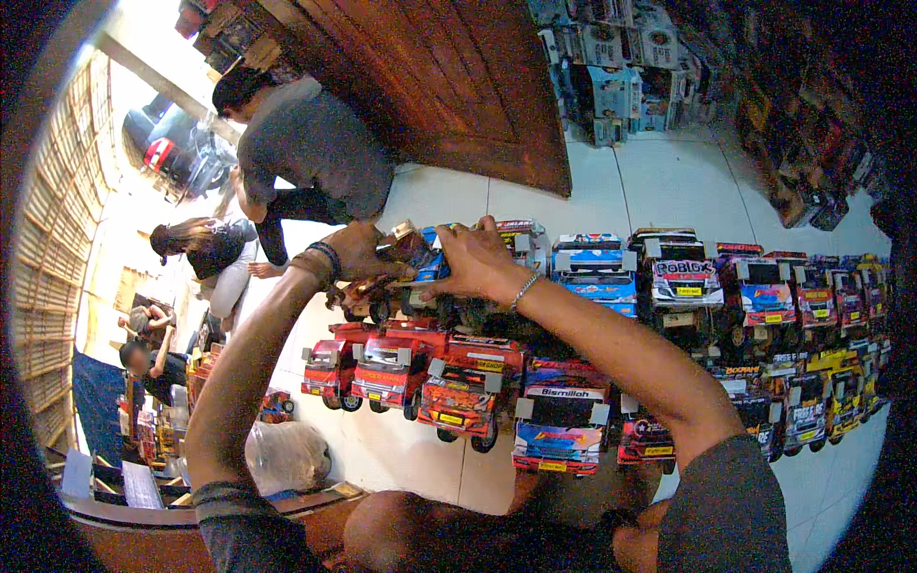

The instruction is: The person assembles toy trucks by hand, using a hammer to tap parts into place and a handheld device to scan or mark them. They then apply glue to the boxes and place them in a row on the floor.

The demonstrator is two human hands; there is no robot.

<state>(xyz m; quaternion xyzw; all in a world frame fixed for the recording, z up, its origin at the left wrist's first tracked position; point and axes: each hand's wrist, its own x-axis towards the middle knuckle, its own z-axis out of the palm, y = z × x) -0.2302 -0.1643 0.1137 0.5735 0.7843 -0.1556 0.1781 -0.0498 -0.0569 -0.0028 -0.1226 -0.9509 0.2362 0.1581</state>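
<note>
Both my arms reach forward to the left end of the back row of toy trucks. My left hand [355, 250] is closed on the side of a toy truck [409, 246] with a tan and blue top. My right hand [480, 262] grips the same truck from its right side, fingers bent over it. The hands hide much of its body. Right behind my right hand stands another truck [530, 246]. Closer to me, a front row holds a red truck [387, 368], an orange truck [458, 392] and a blue-and-pink truck [560, 430].
More toy trucks [680, 267] continue both rows to the right on white floor tiles [669, 177]. A brown wooden door [458, 86] and stacked boxed goods [616, 81] lie beyond. Several people sit at the left, one person [310, 143] nearest. A wrapped plastic bundle [287, 454] rests at lower left.
</note>
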